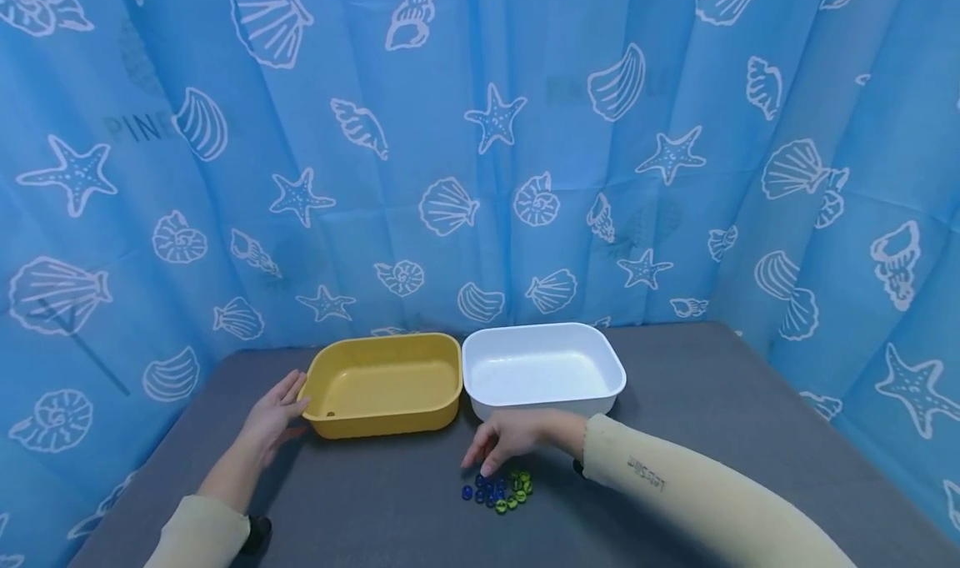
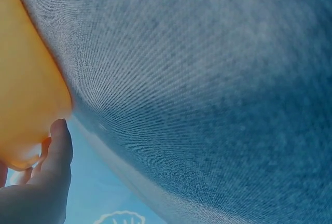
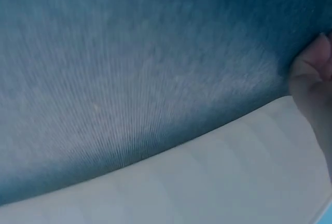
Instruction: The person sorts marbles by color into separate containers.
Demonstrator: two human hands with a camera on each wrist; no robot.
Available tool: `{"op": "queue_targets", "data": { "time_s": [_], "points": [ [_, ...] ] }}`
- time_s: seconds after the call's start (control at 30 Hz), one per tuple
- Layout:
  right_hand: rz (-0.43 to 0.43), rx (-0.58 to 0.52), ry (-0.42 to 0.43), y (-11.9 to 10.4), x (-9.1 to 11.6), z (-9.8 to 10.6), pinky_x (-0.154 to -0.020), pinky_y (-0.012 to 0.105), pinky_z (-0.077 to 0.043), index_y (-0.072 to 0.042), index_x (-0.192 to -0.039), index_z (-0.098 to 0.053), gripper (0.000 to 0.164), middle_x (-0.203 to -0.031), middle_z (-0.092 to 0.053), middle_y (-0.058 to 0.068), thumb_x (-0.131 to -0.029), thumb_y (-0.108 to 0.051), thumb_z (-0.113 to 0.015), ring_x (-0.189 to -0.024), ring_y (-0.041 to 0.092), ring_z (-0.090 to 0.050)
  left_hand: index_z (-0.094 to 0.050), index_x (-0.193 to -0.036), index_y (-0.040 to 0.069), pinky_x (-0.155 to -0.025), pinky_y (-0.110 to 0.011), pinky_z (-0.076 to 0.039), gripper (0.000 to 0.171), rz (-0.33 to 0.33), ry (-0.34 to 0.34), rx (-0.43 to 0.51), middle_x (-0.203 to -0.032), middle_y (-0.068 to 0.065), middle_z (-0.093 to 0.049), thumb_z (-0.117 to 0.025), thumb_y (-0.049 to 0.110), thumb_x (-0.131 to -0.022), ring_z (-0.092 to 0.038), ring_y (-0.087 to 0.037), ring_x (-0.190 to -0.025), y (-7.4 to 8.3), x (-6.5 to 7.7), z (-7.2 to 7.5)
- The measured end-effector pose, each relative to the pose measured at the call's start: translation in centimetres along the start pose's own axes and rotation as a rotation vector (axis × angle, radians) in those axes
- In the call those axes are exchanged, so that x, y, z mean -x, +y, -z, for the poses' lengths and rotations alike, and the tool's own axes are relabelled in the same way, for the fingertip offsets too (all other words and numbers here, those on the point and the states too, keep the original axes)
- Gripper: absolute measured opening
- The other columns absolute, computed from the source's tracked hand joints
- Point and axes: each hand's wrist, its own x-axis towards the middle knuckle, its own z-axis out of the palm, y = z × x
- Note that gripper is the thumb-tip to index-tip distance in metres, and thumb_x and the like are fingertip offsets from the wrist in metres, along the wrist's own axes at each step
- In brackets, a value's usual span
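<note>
My left hand holds the left end of a yellow plastic basin, thumb at the rim and fingers along the outside. The left wrist view shows those fingers against the yellow wall. My right hand hovers in front of a white basin, fingers pointing down and loosely bent, with nothing visible in them. Just below its fingertips lies a cluster of small glass marbles: blue marbles on the left and yellow-green marbles on the right. The right wrist view shows only part of the hand.
Both basins stand side by side at the back of a grey cloth-covered table. A small dark round spot shows inside the yellow basin's near left corner. Behind hangs a blue curtain with white shells and starfish.
</note>
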Motion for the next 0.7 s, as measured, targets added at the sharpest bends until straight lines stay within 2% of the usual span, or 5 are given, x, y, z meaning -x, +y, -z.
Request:
{"op": "queue_targets", "data": {
  "time_s": [0.27, 0.43, 0.7],
  "points": [
    [-0.016, 0.114, -0.059, 0.3, -0.8, 0.5, -0.075, 0.021, -0.046, -0.015, -0.104, -0.077, 0.019, -0.09, -0.062, -0.007, -0.088, -0.007, -0.07, -0.082, 0.005, -0.054, 0.003, -0.156, 0.01, -0.108, -0.062, -0.025, 0.067, 0.006, -0.01, 0.002, -0.161, -0.008, -0.004, -0.041, 0.012, -0.105, -0.006, -0.036, -0.146, 0.2, 0.1, 0.0],
    [-0.011, 0.162, -0.069, 0.3, -1.1, 0.6, -0.076, 0.02, -0.046, -0.014, -0.102, -0.078, 0.017, -0.09, -0.059, -0.008, -0.088, -0.008, -0.07, -0.082, 0.003, -0.053, 0.002, -0.156, 0.01, -0.108, -0.063, -0.024, 0.068, -0.001, -0.012, 0.002, -0.161, -0.008, -0.004, -0.043, 0.014, -0.105, -0.005, -0.035, -0.146, 0.2, 0.0, 0.0],
    [0.019, 0.172, -0.11, 0.6, -1.3, 0.6, -0.077, 0.019, -0.047, -0.012, -0.104, -0.078, 0.018, -0.091, -0.059, -0.009, -0.088, -0.008, -0.07, -0.083, 0.002, -0.052, 0.001, -0.156, 0.01, -0.108, -0.061, -0.026, 0.071, -0.003, -0.015, -0.003, -0.161, -0.008, -0.005, -0.047, 0.017, -0.104, -0.008, -0.034, -0.146, 0.0, -0.1, 0.3]
  ]
}}
